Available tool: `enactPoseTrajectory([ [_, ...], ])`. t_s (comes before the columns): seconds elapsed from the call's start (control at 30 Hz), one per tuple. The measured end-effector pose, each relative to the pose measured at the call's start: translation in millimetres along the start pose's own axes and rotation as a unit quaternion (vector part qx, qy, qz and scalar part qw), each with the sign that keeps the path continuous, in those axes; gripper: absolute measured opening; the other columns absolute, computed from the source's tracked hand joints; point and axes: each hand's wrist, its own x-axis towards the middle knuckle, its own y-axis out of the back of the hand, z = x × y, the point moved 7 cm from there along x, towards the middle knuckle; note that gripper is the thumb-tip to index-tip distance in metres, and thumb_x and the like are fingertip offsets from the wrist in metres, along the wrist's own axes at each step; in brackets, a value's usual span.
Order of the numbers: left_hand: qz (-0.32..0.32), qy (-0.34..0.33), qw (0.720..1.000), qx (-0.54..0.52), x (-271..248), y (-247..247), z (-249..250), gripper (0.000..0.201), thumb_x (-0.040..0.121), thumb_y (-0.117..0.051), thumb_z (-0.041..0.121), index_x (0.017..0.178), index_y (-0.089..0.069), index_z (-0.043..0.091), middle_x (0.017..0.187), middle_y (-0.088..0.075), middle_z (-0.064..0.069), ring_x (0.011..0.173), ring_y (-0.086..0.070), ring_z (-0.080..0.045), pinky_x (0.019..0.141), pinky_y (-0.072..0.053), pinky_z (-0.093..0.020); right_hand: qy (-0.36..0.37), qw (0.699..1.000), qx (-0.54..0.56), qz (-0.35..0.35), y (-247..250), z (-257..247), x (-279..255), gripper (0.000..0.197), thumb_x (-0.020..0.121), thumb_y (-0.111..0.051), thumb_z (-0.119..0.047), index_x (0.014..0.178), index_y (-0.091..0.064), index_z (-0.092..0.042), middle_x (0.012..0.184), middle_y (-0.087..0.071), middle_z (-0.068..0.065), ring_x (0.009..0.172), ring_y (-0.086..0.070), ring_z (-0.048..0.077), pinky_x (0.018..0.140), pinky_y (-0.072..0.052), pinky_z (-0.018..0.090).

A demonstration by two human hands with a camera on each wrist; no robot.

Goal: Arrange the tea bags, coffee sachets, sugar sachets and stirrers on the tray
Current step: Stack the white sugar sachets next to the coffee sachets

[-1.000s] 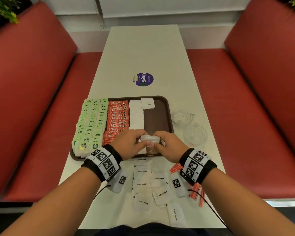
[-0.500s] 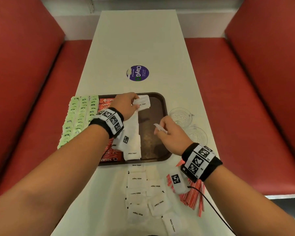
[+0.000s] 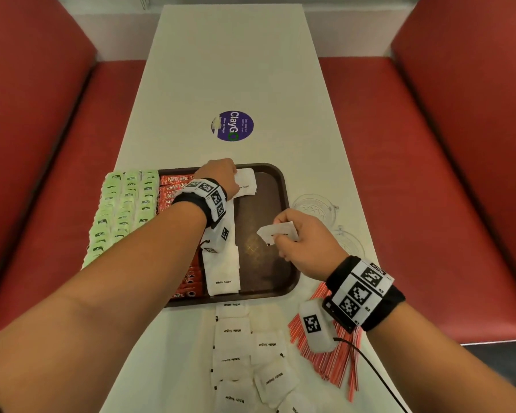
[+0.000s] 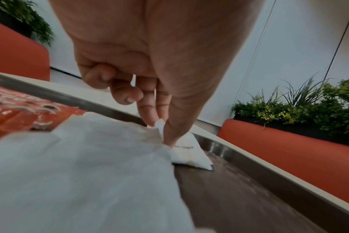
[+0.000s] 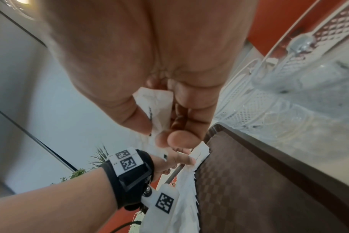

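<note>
On the brown tray (image 3: pixel 283 186), green tea bags (image 3: pixel 122 210) are lining the left side, with red coffee sachets (image 3: pixel 176 181) just right of them. The left hand (image 3: pixel 219 175) is reaching to the far end of the white sugar column, its grip pinching a sugar sachet (image 3: pixel 246 183) lying there. The right hand (image 3: pixel 306 242) is hovering over the tray's right part, its grip grasping a second sugar sachet (image 3: pixel 276 232), while loose sugar sachets (image 3: pixel 251 353) and red stirrers (image 3: pixel 334 362) are lying on the near bench (image 3: pixel 236 70).

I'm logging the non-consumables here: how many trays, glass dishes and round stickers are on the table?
Tray: 1
Glass dishes: 2
Round sticker: 1
Total: 4
</note>
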Motion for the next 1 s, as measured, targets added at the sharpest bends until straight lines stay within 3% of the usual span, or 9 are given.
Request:
enactPoseTrajectory([
  [0.17, 0.016, -0.064, 0.998, 0.000, 4, 4, 23, 0.032, 0.092, -0.064, 0.025, 0.123, -0.061, 0.024, 0.128, -0.043, -0.011, 0.108, -0.056, -0.032, 0.092, -0.048, -0.040, 0.008, 1.000, -0.002, 0.010, 3, 0, 8, 0.007, 0.091, -0.058, -0.010, 0.093, -0.062, -0.015, 0.076, -0.064, 0.006, 0.075, -0.063, 0.029, 0.072, -0.055, 0.049],
  [0.27, -0.025, -0.120, 0.992, 0.040, 5, -5, 42, 0.027, 0.097, -0.060, 0.023, 0.123, -0.065, 0.027, 0.129, -0.042, -0.010, 0.105, -0.059, -0.033, 0.092, -0.050, -0.040, 0.012, 1.000, -0.004, 0.013, 5, -2, 12, 0.006, 0.091, -0.058, -0.010, 0.093, -0.062, -0.014, 0.077, -0.064, 0.008, 0.075, -0.062, 0.029, 0.072, -0.054, 0.050],
  [0.47, -0.059, -0.128, 0.987, 0.075, 4, -11, 41, 0.029, 0.095, -0.063, 0.020, 0.123, -0.065, 0.031, 0.127, -0.043, -0.008, 0.104, -0.061, -0.035, 0.090, -0.052, -0.040, 0.013, 1.000, -0.003, 0.016, 5, -1, 17, 0.006, 0.092, -0.059, -0.011, 0.096, -0.063, -0.014, 0.081, -0.065, 0.012, 0.077, -0.064, 0.032, 0.073, -0.056, 0.053],
  [0.57, -0.033, -0.153, 0.987, 0.019, -7, 4, 44, 0.026, 0.098, -0.058, 0.029, 0.123, -0.064, 0.029, 0.128, -0.046, -0.007, 0.106, -0.059, -0.028, 0.091, -0.049, -0.037, 0.011, 1.000, -0.003, 0.019, 5, 0, 20, 0.006, 0.094, -0.061, -0.014, 0.098, -0.065, -0.016, 0.078, -0.065, 0.006, 0.076, -0.065, 0.028, 0.074, -0.057, 0.050],
  [0.7, 0.012, -0.197, 0.975, -0.103, -41, 41, 56, 0.027, 0.099, -0.054, 0.041, 0.113, -0.069, 0.024, 0.111, -0.060, 0.001, 0.096, -0.056, -0.016, 0.082, -0.042, -0.030, 0.012, 1.000, 0.002, 0.028, 6, 0, 27, 0.007, 0.095, -0.064, -0.018, 0.101, -0.066, -0.017, 0.075, -0.065, -0.002, 0.072, -0.066, 0.021, 0.072, -0.059, 0.043],
  [0.83, -0.032, -0.227, 0.952, -0.205, -86, 59, 60, 0.032, 0.092, -0.059, 0.053, 0.099, -0.074, 0.025, 0.091, -0.068, 0.014, 0.080, -0.060, -0.007, 0.074, -0.047, -0.027, 0.012, 0.999, 0.005, 0.044, 9, -3, 32, 0.006, 0.095, -0.066, -0.019, 0.100, -0.064, -0.016, 0.073, -0.067, 0.002, 0.060, -0.064, 0.011, 0.062, -0.057, 0.029],
  [0.93, -0.072, -0.250, 0.940, -0.219, -107, 57, 59, 0.025, 0.087, -0.068, 0.050, 0.093, -0.074, 0.027, 0.084, -0.068, 0.014, 0.073, -0.057, 0.000, 0.068, -0.042, -0.021, 0.012, 0.998, 0.003, 0.054, 10, -5, 33, 0.005, 0.095, -0.066, -0.021, 0.096, -0.063, -0.017, 0.075, -0.069, 0.006, 0.063, -0.067, 0.020, 0.064, -0.058, 0.036],
  [1.0, -0.077, -0.252, 0.938, -0.227, -113, 57, 56, 0.024, 0.085, -0.071, 0.049, 0.096, -0.075, 0.028, 0.082, -0.068, 0.013, 0.075, -0.059, -0.001, 0.069, -0.044, -0.020, 0.016, 0.998, -0.004, 0.057, 10, -5, 32, 0.005, 0.095, -0.066, -0.023, 0.093, -0.063, -0.018, 0.076, -0.069, 0.004, 0.063, -0.067, 0.019, 0.065, -0.058, 0.036],
])
